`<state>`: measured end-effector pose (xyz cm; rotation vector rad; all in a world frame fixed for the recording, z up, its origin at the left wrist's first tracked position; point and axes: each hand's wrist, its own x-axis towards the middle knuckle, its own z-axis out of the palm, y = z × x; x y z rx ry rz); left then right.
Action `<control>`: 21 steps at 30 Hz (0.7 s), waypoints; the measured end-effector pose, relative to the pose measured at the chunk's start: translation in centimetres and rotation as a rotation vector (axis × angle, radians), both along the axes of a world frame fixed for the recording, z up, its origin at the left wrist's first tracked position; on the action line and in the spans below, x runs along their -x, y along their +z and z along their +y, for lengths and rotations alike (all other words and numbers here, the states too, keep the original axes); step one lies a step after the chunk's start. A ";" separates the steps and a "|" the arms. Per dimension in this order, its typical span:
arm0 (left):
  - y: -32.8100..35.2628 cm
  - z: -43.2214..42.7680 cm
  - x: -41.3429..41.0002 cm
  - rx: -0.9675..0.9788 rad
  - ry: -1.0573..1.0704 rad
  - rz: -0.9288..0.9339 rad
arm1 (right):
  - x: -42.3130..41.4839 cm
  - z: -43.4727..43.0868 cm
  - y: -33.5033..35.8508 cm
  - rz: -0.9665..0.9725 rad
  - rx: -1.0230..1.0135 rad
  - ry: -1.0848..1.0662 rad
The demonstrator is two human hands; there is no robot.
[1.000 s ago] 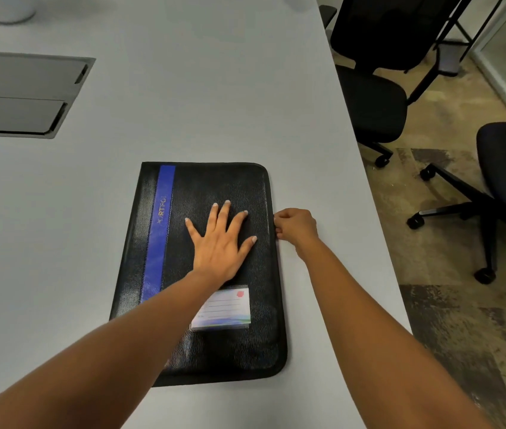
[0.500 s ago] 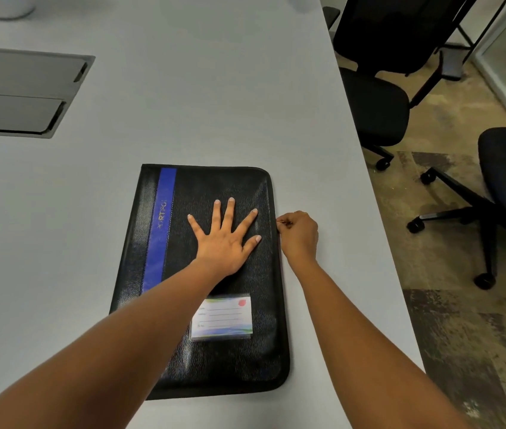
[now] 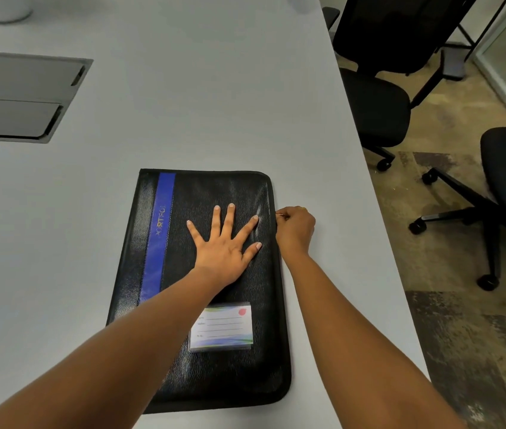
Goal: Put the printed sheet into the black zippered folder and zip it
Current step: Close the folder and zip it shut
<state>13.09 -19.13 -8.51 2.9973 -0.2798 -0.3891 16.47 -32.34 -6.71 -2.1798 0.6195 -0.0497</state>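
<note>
Head view, sole view. Item: black zippered folder point(image 3: 214, 187), closed and lying flat at centre frame on a pale grey tabletop point(image 3: 202, 97), its long axis running from mid-frame toward the lower edge; blue stripe point(image 3: 160, 230) down its left side, name-card window point(image 3: 221, 327) on the lower part of the cover. Printed sheet: not visible; judged to be already inside, since the cover is shut and no paper lies on the tabletop. Left hand point(image 3: 222, 247): flat on the middle of the cover, palm down, fingers point(image 3: 229, 216) spread wide, pinning the folder. Right hand point(image 3: 295, 229): just beside the folder's right edge, about a third of the way down from the top corner, fingers curled together and pinching a small pale tab at the edge, taken to be the zipper pull point(image 3: 280, 215); the pull itself is too small to confirm. Step in hand: zipping, run along the right side. How much of the track is closed cannot be read from this angle. Next move calls for a steady draw of the pull along the edge and round the corner, with the left palm holding the cover against the drag. Surroundings: recessed cable hatch point(image 3: 19, 97) at upper left; office chairs point(image 3: 378, 88) on the floor at upper right.
</note>
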 end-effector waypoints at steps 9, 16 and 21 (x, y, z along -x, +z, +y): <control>-0.2 0.1 0.2 -0.001 0.005 -0.037 | -3.2 0.1 0.3 0.014 -0.103 -0.120; -0.7 0.1 0.3 -0.005 0.004 -0.070 | -5.1 -0.1 0.1 -0.003 -0.150 -0.166; -0.7 0.1 0.3 0.000 0.006 -0.085 | -6.3 0.1 0.2 0.012 -0.142 -0.164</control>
